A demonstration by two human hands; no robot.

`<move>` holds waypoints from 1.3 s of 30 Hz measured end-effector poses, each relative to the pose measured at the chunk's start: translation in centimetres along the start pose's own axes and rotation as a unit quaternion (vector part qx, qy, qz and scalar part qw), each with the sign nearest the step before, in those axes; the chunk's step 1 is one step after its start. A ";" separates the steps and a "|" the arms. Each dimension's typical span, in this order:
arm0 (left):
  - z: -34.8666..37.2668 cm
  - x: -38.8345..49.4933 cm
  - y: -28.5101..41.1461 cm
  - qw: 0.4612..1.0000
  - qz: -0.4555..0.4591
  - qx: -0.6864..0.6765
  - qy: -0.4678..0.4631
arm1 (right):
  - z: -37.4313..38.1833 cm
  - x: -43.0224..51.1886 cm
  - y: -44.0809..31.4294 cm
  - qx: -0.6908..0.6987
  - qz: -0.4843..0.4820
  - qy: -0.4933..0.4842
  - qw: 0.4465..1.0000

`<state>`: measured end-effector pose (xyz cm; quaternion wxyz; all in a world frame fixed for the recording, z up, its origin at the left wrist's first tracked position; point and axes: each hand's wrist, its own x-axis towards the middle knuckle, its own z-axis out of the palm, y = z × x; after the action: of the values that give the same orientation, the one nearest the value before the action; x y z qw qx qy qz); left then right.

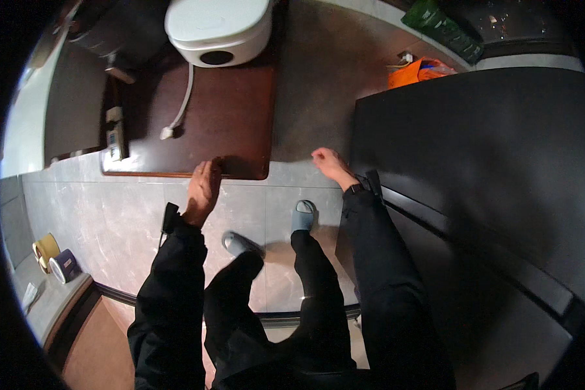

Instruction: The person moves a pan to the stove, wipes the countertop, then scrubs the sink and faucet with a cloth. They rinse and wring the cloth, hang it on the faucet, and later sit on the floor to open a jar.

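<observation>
My left hand [204, 189] hovers over or rests at the front edge of a dark reddish-brown wooden tabletop [224, 117]; whether it touches is not clear. No object shows in it. My right hand [330, 163] is in the air right of the tabletop, near the black cabinet or appliance, its fingers loosely curled and nothing visible in them. A white rounded appliance [219, 29] stands at the back of the tabletop. Its white cord ends in a plug [166, 132] lying on the wood. Left of the plug is a power strip [116, 139].
A large black cabinet or appliance [468, 146] fills the right side. Behind it are an orange bag [409, 74] and a green container [438, 29]. A yellow cup [46, 248] and a purple cup [64, 265] lie on a ledge at lower left. Grey tiles [122, 219] cover the floor.
</observation>
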<state>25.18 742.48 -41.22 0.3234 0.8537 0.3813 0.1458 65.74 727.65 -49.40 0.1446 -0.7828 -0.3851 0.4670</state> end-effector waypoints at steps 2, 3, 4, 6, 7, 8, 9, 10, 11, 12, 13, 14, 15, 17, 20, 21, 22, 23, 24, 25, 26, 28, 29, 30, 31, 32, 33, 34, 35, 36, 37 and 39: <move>2.4 1.9 -1.6 0.988 0.014 0.146 0.037 | 1.0 4.6 0.9 0.045 0.027 -0.025 0.998; 3.5 2.8 -2.0 0.958 0.093 0.228 0.145 | 1.4 7.0 1.5 0.009 0.009 -0.016 1.000; 4.3 3.7 -2.4 0.957 0.122 0.208 0.162 | 2.0 9.1 2.2 -0.034 0.021 -0.012 0.999; 4.5 4.8 -2.7 0.962 0.134 0.164 0.171 | 4.0 13.0 4.0 -0.088 -0.022 0.062 0.994; 4.4 4.9 -2.4 0.978 0.069 0.141 0.139 | 4.9 15.6 4.8 -0.074 -0.076 0.050 0.993; 4.3 5.1 -2.0 0.976 0.090 0.142 0.140 | 5.6 18.1 5.6 -0.053 -0.148 0.044 0.987; 4.2 5.3 -1.7 0.977 0.073 0.147 0.139 | 6.1 20.4 6.1 -0.056 -0.162 0.021 0.985; 4.1 5.4 -1.0 0.974 0.097 0.150 0.142 | 6.4 22.4 6.3 -0.069 -0.219 0.074 0.970; 4.1 5.4 -0.6 0.976 0.084 0.154 0.129 | 6.9 24.7 6.0 -0.106 -0.214 0.103 0.966; 3.8 5.6 -0.3 0.977 0.076 0.151 0.127 | 7.4 26.6 5.3 -0.146 -0.184 0.119 0.965; 3.8 5.7 -0.1 0.973 0.096 0.163 0.133 | 7.6 28.4 4.5 -0.119 -0.235 0.129 0.956; 3.8 5.7 0.2 0.975 0.084 0.155 0.131 | 7.3 30.0 3.4 -0.096 -0.261 0.125 0.952; 3.8 5.6 0.5 0.978 0.071 0.149 0.131 | 7.6 31.1 1.9 -0.117 -0.232 0.129 0.957; 3.9 5.6 0.7 0.978 0.061 0.156 0.124 | 7.2 33.2 -1.9 -0.058 -0.271 0.202 0.939; 3.7 5.7 0.4 0.977 0.063 0.160 0.125 | 5.9 35.9 -8.1 -0.062 -0.351 0.284 0.890; 3.6 5.7 0.3 0.976 0.069 0.166 0.122 | 5.7 36.3 -9.4 -0.067 -0.356 0.298 0.883; 3.6 5.7 0.2 0.976 0.077 0.152 0.135 | 5.6 37.0 -11.0 -0.078 -0.353 0.301 0.882; 3.6 5.8 0.0 0.971 0.098 0.158 0.148 | 5.8 37.3 -11.9 -0.090 -0.345 0.308 0.882; 3.5 5.8 -0.3 0.971 0.102 0.152 0.151 | 6.1 37.7 -12.9 -0.102 -0.337 0.307 0.884; 3.5 5.8 -0.5 0.972 0.097 0.149 0.154 | 6.6 38.1 -13.6 -0.113 -0.326 0.306 0.887; 3.5 5.8 -0.7 0.969 0.109 0.145 0.168 | 7.1 38.4 -14.2 -0.124 -0.315 0.306 0.890; 3.6 5.8 -1.0 0.964 0.117 0.133 0.196 | 7.9 39.0 -15.0 -0.139 -0.296 0.305 0.895; 3.7 5.8 -1.0 0.964 0.116 0.118 0.206 | 8.2 39.3 -15.2 -0.142 -0.289 0.303 0.897; 3.6 5.8 -0.9 0.965 0.112 0.117 0.208 | 8.4 39.6 -15.4 -0.142 -0.282 0.300 0.900; 3.6 5.8 -0.9 0.965 0.112 0.115 0.207 | 8.6 40.0 -15.5 -0.138 -0.278 0.299 0.902; 3.6 6.0 -0.8 0.967 0.107 0.111 0.204 | 8.5 40.4 -15.6 -0.132 -0.274 0.300 0.904; 3.5 6.1 -0.9 0.964 0.120 0.117 0.208 | 8.4 40.7 -15.7 -0.124 -0.272 0.301 0.906; 3.5 6.3 -0.9 0.962 0.124 0.108 0.216 | 8.3 40.8 -15.8 -0.108 -0.273 0.303 0.906; 3.5 6.3 -0.9 0.961 0.126 0.099 0.225 | 8.2 40.7 -15.8 -0.089 -0.275 0.303 0.908; 3.3 6.0 -1.0 0.966 0.119 0.091 0.211 | 7.9 40.5 -15.8 -0.062 -0.282 0.301 0.909; 3.3 5.9 -1.1 0.966 0.120 0.086 0.214 | 7.7 39.9 -15.7 -0.021 -0.291 0.295 0.910; 3.0 5.4 -1.6 0.966 0.115 0.076 0.220 | 7.3 38.2 -15.8 0.097 -0.304 0.267 0.909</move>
<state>29.39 745.93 -44.50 0.1466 0.8607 0.3521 0.3372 62.36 765.31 -67.61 0.4518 -0.7053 -0.5046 0.2092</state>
